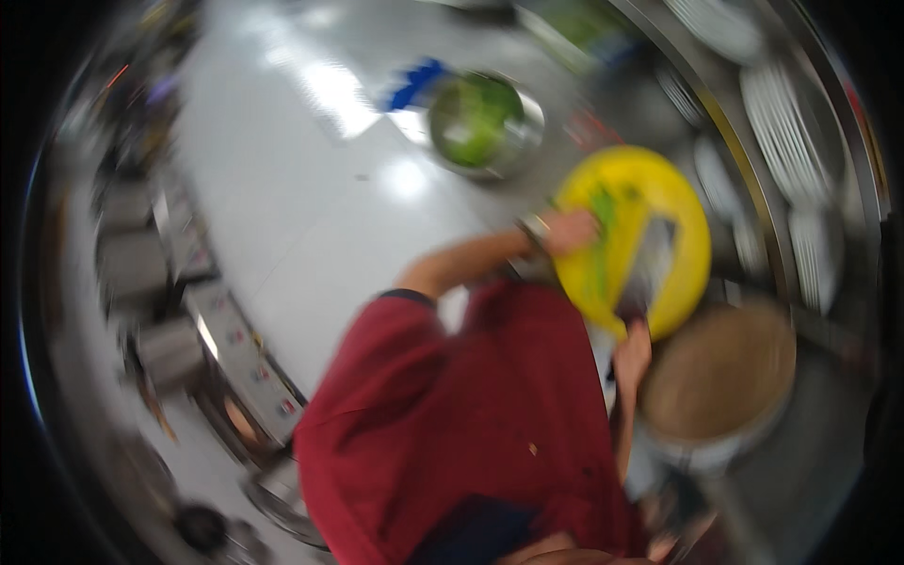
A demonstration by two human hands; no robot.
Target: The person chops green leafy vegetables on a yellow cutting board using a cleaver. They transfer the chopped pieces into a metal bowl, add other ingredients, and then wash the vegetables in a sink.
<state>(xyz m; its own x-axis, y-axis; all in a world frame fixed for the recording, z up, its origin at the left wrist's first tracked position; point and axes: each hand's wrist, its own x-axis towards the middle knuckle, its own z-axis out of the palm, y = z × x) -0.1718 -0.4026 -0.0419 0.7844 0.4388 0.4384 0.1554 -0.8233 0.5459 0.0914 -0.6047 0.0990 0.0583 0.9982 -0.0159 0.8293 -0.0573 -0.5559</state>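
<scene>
A round yellow cutting board (688, 205) lies before me at the right. My left hand (573, 231), with a band on its wrist, rests at the board's near left edge on long green vegetable pieces (602, 244); blur hides how its fingers lie. At the board's lower edge, my right hand (633, 351) grips a broad-bladed cleaver (648, 261), its blade over the board beside the greens. Small dark green bits (631, 191) lie near the board's far left part. Farther left stands a round metal bowl (533, 123) with leafy greens (484, 116) in it.
A large round brown surface (720, 374), perhaps a chopping block, adjoins the board's lower right. Stacked white dishes (791, 134) line the right side. A blue object (417, 82) is beside the bowl. A container of greens (579, 28) stands at the top. Metal kitchen equipment (169, 353) is at left.
</scene>
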